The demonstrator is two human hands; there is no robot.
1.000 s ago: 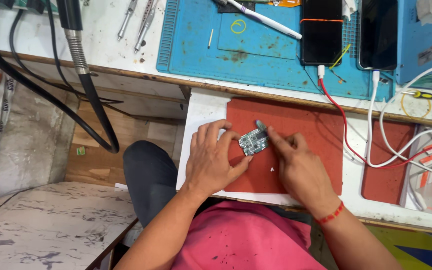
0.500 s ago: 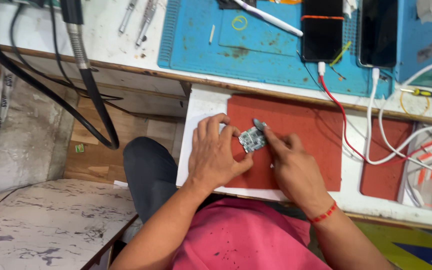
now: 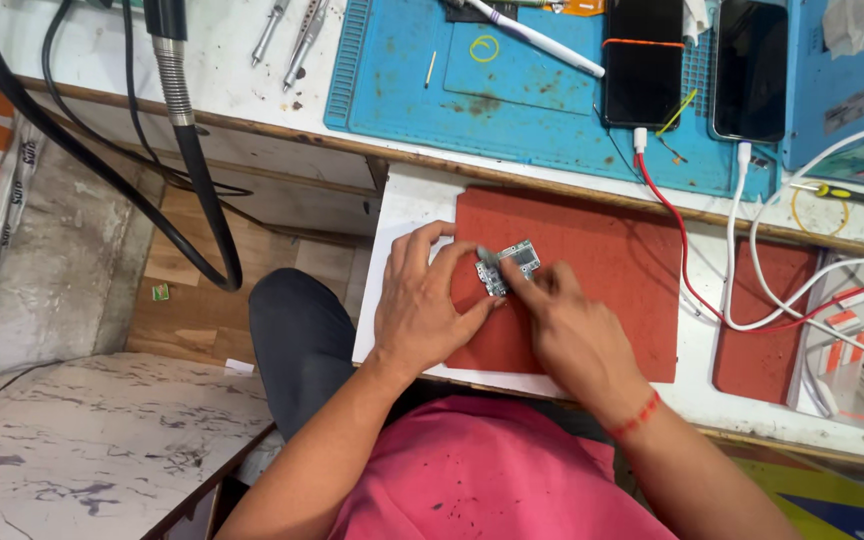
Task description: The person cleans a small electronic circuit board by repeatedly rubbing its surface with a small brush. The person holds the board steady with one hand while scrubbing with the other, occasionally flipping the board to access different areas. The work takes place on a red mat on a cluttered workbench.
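Note:
A small grey circuit board (image 3: 512,262) lies on a red mat (image 3: 602,270) on a white pull-out board. My left hand (image 3: 422,300) rests on the mat's left edge, with its fingertips pinching the circuit board's left side. My right hand (image 3: 562,320) comes in from the lower right, its fingers closed and pressing on the circuit board from above. Whether it holds a thin tool is hidden by the fingers. A red thread band circles my right wrist.
Beyond lies a blue work mat (image 3: 512,80) with a white pen (image 3: 542,38), two dark phones (image 3: 642,60) (image 3: 750,70) on red and white cables (image 3: 742,250). Black hoses (image 3: 192,150) hang at left. A second red mat (image 3: 762,320) sits at right, and a yellow-handled screwdriver (image 3: 852,195).
Both hands and the circuit board have stayed together on the red mat; the right fingers have shifted slightly over the board. The camera view drifted a little.

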